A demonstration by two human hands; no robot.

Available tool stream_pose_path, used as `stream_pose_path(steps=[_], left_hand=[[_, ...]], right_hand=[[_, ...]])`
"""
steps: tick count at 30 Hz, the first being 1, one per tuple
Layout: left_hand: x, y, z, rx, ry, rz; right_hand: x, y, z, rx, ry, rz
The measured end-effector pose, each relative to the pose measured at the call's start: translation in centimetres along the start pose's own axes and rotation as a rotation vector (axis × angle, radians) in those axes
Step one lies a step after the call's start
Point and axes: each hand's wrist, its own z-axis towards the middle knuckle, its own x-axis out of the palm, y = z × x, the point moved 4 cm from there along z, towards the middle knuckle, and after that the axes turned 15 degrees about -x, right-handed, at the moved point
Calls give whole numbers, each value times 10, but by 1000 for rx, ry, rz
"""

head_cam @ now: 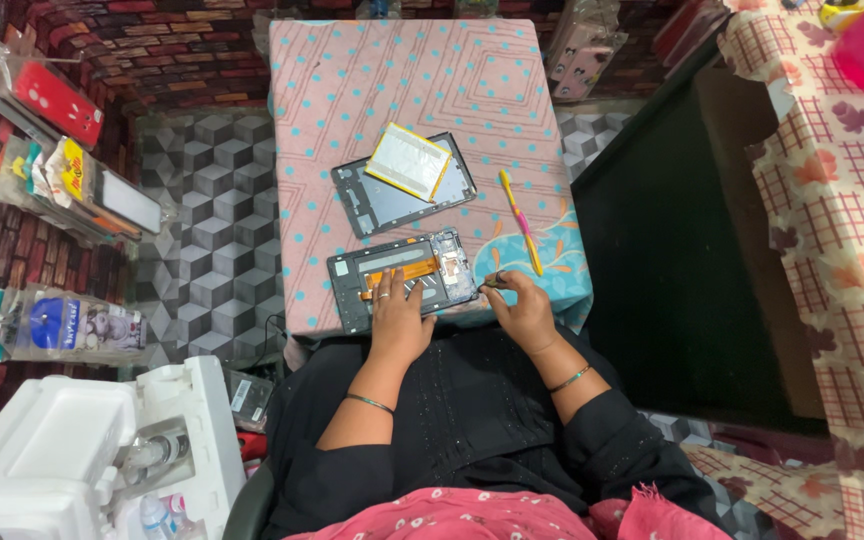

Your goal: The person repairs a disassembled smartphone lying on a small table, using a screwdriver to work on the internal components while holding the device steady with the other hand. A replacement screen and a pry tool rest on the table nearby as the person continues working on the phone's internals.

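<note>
An opened tablet body point(402, 268) with orange ribbon cables lies near the front edge of a small table covered in pink dotted cloth point(402, 80). My left hand point(395, 315) rests flat on its lower middle, fingers spread. My right hand point(519, 305) pinches a small thin tool point(482, 285) whose tip touches the tablet's right edge. Farther back lies a grey back cover point(377, 205) with a flat silver-yellow battery point(409, 161) on top of it.
A yellow and pink toothbrush point(521, 220) lies right of the tablet. Packaged phone cases point(57, 100) hang on the left wall. A white foam box point(62, 450) sits at lower left. A patterned cloth-covered surface point(832, 220) stands at right.
</note>
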Motion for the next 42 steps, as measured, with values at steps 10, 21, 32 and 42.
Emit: stream_pose_path(steps=[10, 21, 32, 42], left_hand=[[-2, -1, 0, -2, -2, -4], [0, 1, 0, 0, -10, 4], [-1, 1, 0, 4, -10, 15], [-3, -1, 1, 1, 21, 7]], right_hand=[[5, 8, 7, -36, 27, 10], [11, -5, 1, 11, -12, -94], [11, 0, 1, -21, -46, -88], [9, 14, 10, -108, 30, -79]])
